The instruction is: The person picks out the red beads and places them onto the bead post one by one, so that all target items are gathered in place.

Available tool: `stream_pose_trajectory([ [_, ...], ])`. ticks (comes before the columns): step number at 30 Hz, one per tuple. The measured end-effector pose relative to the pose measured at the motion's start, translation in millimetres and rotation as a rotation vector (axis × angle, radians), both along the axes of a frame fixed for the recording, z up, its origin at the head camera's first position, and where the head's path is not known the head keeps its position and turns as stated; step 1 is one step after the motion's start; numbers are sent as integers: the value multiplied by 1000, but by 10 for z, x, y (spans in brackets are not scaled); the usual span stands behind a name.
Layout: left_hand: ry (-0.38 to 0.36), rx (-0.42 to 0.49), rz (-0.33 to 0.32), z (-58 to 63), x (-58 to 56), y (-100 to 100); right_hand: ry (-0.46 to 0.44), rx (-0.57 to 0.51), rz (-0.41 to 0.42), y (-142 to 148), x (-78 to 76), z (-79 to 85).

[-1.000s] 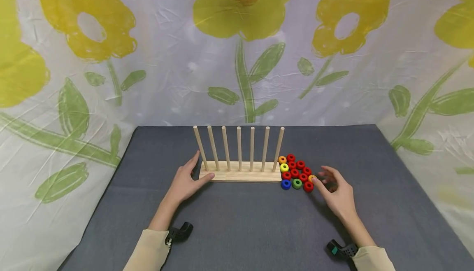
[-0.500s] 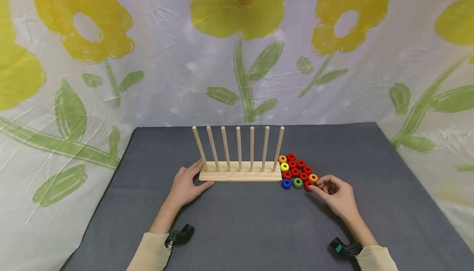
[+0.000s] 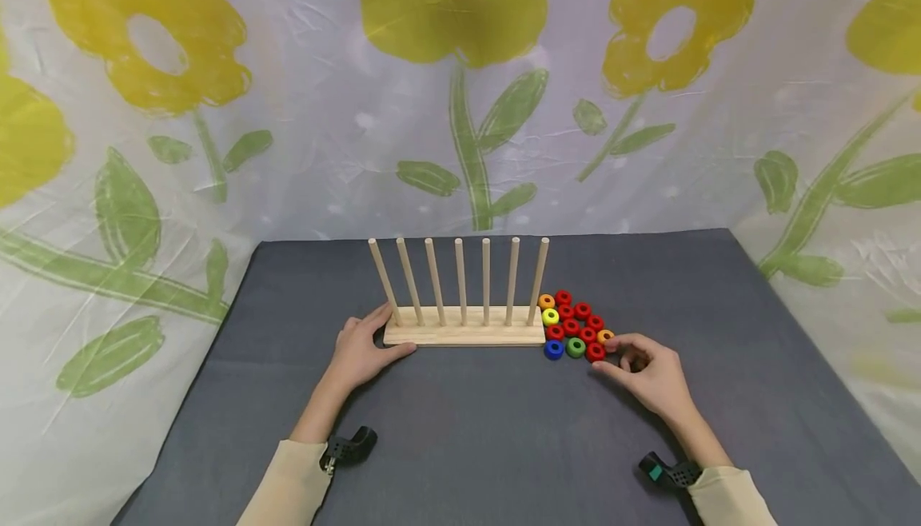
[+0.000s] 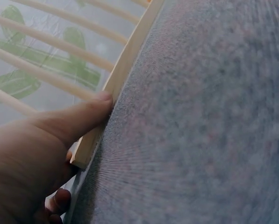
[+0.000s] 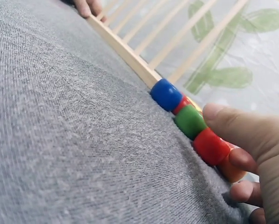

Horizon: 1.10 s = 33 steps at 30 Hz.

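A pale wooden rack (image 3: 464,339) with a row of upright bare pegs stands on the table. My left hand (image 3: 360,354) grips its left end, the thumb along the front edge and the fingers behind. At the rack's right end lies a cluster of small wooden rings, mostly red. My right hand (image 3: 655,378) is at the cluster's right side, thumb and index finger apart. Its thumb tip is close by the front red ring (image 5: 211,146), and its index finger is near an orange ring (image 5: 231,169). A green ring (image 3: 576,355) and a blue ring (image 3: 553,356) complete the front row.
A yellow ring (image 3: 550,322) lies among the red ones, close to the rack's end. Dark grey cloth (image 3: 489,438) covers the table. Behind it hangs a pale backdrop (image 3: 316,150) with printed yellow flowers.
My right hand has shifted slightly toward me, its thumb going from the orange ring to the front red ring. The left fingers have lowered a little at the rack's end. The rings stay put.
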<state>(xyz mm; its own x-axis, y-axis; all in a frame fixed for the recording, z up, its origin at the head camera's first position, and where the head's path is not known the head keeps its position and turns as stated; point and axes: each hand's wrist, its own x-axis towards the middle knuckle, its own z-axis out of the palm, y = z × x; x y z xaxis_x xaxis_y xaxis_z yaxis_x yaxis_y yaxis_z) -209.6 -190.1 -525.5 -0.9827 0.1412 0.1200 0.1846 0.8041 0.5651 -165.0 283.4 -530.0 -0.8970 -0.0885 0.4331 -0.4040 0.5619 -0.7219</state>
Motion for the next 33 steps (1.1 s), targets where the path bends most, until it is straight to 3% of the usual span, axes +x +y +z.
stream_pose_trajectory([
  [12,54,-12,8,-74,44,-28,71,124,22,-17,-13,-28],
  [33,63,-39,-3,-67,-5,-9,52,213,-16,-48,-34,-29],
])
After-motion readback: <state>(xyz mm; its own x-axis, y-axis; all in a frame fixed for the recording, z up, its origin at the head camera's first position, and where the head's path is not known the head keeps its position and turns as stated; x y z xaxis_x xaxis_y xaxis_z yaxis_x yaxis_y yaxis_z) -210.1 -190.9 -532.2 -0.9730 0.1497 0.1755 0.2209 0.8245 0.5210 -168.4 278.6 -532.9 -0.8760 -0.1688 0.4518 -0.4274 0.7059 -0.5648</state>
